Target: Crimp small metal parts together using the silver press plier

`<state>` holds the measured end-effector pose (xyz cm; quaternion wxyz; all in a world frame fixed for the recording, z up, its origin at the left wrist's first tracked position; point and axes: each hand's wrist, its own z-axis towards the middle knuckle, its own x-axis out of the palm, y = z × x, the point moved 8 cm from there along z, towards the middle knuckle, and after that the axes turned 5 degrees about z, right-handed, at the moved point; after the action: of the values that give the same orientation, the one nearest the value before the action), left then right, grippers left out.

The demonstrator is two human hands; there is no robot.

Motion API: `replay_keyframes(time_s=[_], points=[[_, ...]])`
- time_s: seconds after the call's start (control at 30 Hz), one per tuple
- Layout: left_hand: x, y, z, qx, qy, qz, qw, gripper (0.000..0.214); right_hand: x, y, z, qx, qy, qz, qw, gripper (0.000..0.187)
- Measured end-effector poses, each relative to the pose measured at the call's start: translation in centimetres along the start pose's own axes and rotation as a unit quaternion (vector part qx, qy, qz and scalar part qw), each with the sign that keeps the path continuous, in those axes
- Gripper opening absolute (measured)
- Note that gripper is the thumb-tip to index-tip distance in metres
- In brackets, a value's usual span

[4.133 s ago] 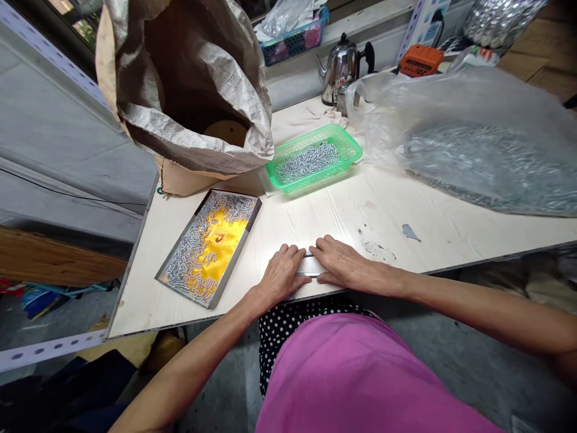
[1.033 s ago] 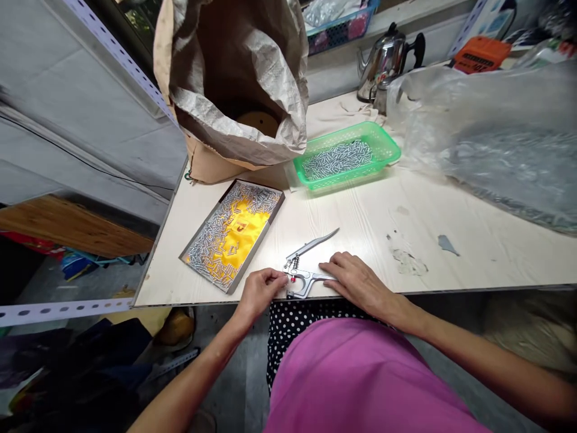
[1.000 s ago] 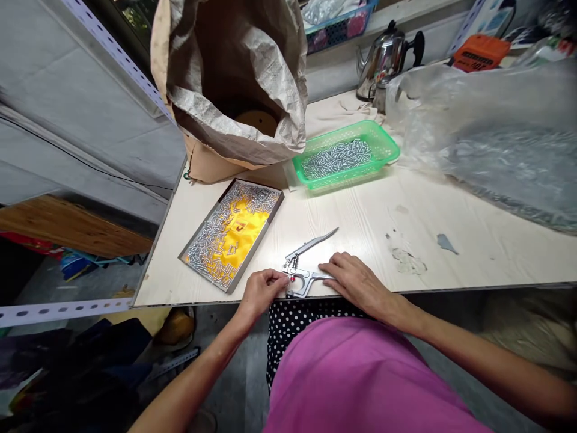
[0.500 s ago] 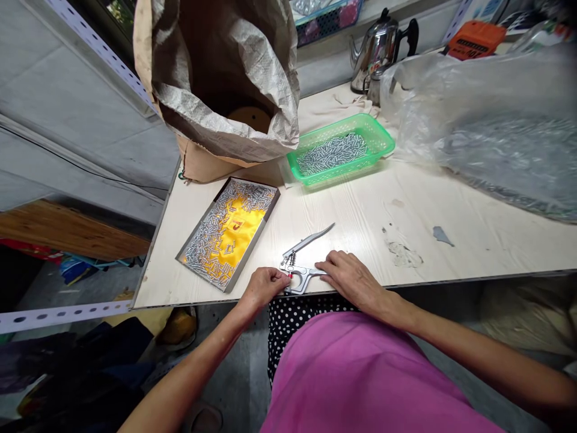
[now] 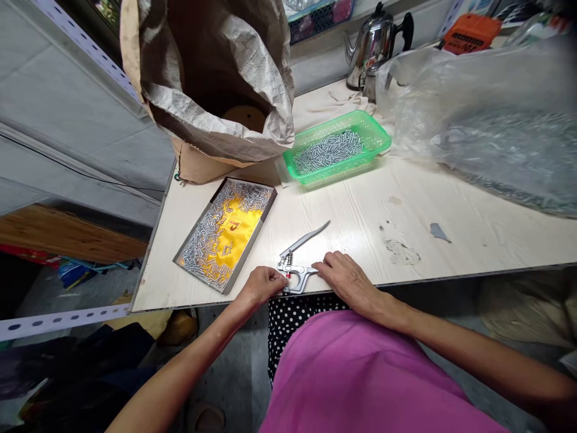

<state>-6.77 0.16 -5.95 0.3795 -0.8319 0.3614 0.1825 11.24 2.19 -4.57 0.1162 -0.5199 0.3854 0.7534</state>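
Note:
Silver snap-fastener pliers [image 5: 301, 270] lie at the table's front edge, their upper handle raised wide from the lower one. A spring and a small red part show near the jaws. My left hand [image 5: 262, 284] is closed in a pinch at the jaws; whatever is between thumb and fingertip is too small to make out. The fingers of my right hand [image 5: 345, 275] grip the end of the lower handle, with the palm down over the table. Left of the pliers lies a shallow tray [image 5: 256, 236] with a yellow lining and many small silver metal pieces.
Behind stands a green plastic basket [image 5: 331, 176] of similar small metal pieces. A large open paper sack [image 5: 211, 129] rises at the back left. To the right lies a big clear plastic bag [image 5: 505, 129]. A metal kettle [image 5: 372, 45] and an orange box [image 5: 471, 34] are farther back.
The whole view has shifted slightly as my head moved. Both hands and the pliers keep nearly the same places relative to each other.

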Motion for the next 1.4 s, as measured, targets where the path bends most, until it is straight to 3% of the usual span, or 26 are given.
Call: replay_keyframes(time_s=[0.17,0.33,0.43,0.63,0.7,0.77,0.9,1.0,1.23,1.4], points=[[-1.1,-2.3,0.4,0.017,0.001,0.150,0.989,0.024,-0.2,0.2,0.0,0.000,-0.012,-0.023,1.000,0.019],[-1.2,-3.5,0.8,0.018,0.036,0.190,0.981,0.017,-0.3,0.2,0.1,0.004,-0.020,-0.043,0.999,0.017],[-0.8,-2.8,0.8,0.002,0.052,0.157,0.986,0.022,-0.1,0.0,0.2,0.008,-0.019,-0.045,0.999,0.017],[0.5,0.1,0.2,-0.043,0.064,-0.020,0.997,0.033,-0.8,0.2,0.1,0.015,0.001,0.006,1.000,0.012],[0.8,0.7,0.2,-0.057,0.056,-0.062,0.995,0.033,-1.6,0.1,0.3,0.007,0.011,0.046,0.999,0.023],[1.0,1.0,0.2,-0.063,0.059,-0.090,0.992,0.035,-2.7,-0.4,0.8,-0.004,0.013,0.055,0.998,0.047],[1.0,0.9,0.3,-0.065,0.070,-0.105,0.990,0.036,-3.6,-2.6,2.5,-0.027,0.046,-0.013,0.998,0.092],[1.0,1.0,0.3,-0.067,0.069,-0.105,0.990,0.035,-3.2,-3.8,3.5,-0.038,0.106,-0.043,0.993,0.105],[1.2,1.2,0.5,-0.060,0.068,-0.101,0.991,0.036,-3.5,-3.3,4.8,-0.038,0.120,-0.076,0.989,0.097],[1.3,1.2,0.4,-0.065,0.069,-0.106,0.990,0.041,-3.6,-3.0,4.4,-0.040,0.109,-0.089,0.989,0.081]])
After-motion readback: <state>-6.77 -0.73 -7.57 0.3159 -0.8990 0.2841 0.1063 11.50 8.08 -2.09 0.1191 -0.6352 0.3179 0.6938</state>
